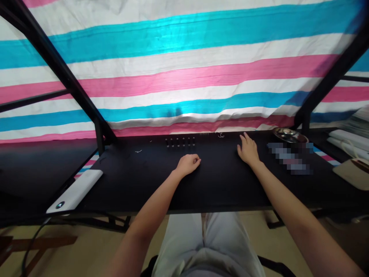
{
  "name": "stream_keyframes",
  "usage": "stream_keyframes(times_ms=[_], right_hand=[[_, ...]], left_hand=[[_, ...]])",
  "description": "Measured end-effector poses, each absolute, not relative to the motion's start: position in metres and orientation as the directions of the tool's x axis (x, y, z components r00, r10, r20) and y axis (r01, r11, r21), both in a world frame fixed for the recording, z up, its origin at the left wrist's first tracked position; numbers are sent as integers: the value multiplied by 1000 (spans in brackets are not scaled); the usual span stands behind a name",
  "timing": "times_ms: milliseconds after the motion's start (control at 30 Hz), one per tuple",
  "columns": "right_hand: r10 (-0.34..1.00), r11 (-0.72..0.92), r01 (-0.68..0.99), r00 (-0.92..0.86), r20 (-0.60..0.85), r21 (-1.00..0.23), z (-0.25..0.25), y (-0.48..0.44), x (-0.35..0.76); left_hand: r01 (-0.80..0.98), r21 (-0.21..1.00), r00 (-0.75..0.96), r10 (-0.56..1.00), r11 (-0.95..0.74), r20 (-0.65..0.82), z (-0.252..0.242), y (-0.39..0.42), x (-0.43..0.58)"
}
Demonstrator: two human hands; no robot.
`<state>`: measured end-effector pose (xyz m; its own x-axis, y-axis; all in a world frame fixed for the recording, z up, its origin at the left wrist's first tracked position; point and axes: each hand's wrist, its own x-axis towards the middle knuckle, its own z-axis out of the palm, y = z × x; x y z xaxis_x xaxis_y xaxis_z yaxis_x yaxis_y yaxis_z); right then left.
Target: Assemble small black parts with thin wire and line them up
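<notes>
My left hand [188, 165] rests on the black table [219, 188] with its fingers curled in. Anything inside them is hidden from me. To the right, my right hand [249, 150] lies over the table with fingers spread, and nothing shows in it. Beyond the left hand, several small black cylinders with light ends [178, 142] stand in a row. Farther back, near the table's rear edge, is a row of tiny metallic pieces [204, 134]. Thin white scraps [220, 135] lie between that row and my right hand.
A shiny metal dish [290, 135] sits at the back right, with a pixelated patch before it. On the left lies a long white device [76, 192] with a round dark spot. Black frame bars [54, 63] slope at both sides, before a striped sheet [184, 84].
</notes>
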<state>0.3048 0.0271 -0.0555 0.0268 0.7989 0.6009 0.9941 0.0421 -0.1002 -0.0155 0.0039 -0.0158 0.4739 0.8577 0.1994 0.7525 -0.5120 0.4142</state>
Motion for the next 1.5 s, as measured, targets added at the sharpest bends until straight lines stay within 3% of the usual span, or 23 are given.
stream_keyframes(times_ms=[133, 333, 500, 633, 833, 1200, 1367, 1500], right_hand=[[802, 139, 989, -86, 592, -46, -51, 24, 290], [824, 298, 950, -211, 526, -87, -42, 24, 252], [795, 437, 882, -290, 532, -173, -40, 34, 213], [793, 499, 801, -269, 546, -330, -40, 55, 183], [897, 386, 699, -132, 422, -602, -45, 86, 146], [949, 221, 691, 10, 314, -688, -40, 93, 120], [924, 313, 495, 39, 381, -811, -34, 80, 127], [880, 432, 428, -6, 475, -794, -21, 59, 134]], left_hand=[[738, 437, 472, 856, -514, 209, -16, 3, -15], [731, 458, 461, 861, -506, 215, -18, 4, -15], [728, 462, 460, 860, -507, 220, -18, 5, -15], [712, 476, 469, 854, -517, 226, -17, 4, -16], [694, 485, 480, 844, -533, 241, -18, 5, -18], [696, 490, 468, 849, -525, 245, -17, 5, -18], [697, 616, 232, 928, -368, 291, -19, 12, -20], [454, 845, 87, 958, -284, 275, -17, 16, -19]])
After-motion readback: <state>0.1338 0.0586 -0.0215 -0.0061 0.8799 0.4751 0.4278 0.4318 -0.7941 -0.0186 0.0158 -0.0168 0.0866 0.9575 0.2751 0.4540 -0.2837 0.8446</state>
